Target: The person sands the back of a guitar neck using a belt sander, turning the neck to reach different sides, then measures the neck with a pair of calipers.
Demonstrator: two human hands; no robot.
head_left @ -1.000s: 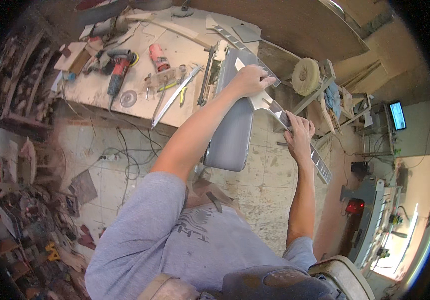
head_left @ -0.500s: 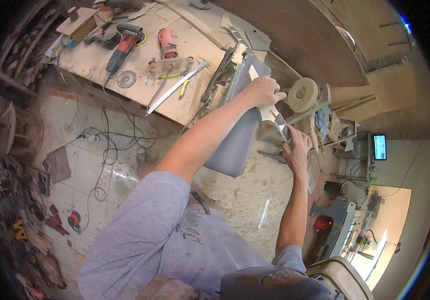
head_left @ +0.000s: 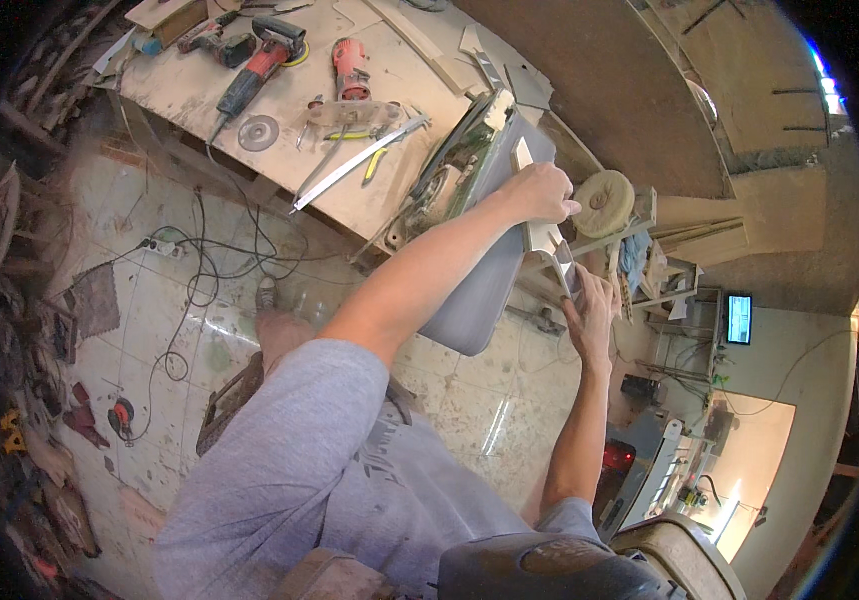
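- Holding pale long piece (head_left: pixel 544 238) aslant over right edge of grey sanding belt (head_left: pixel 475 295).
- Gripping its upper part under curled left hand (head_left: pixel 542 192).
- Pinching its narrower lower stretch between right hand (head_left: pixel 593 308)'s thumb and fingers.
- Wearing grey shirt (head_left: pixel 280 440), dark print too blurred to read.

Room between sanding belt (head_left: pixel 475 292) and right forearm (head_left: pixel 583 425), but pale wheel (head_left: pixel 614 212) beyond left fingers (head_left: pixel 553 200)
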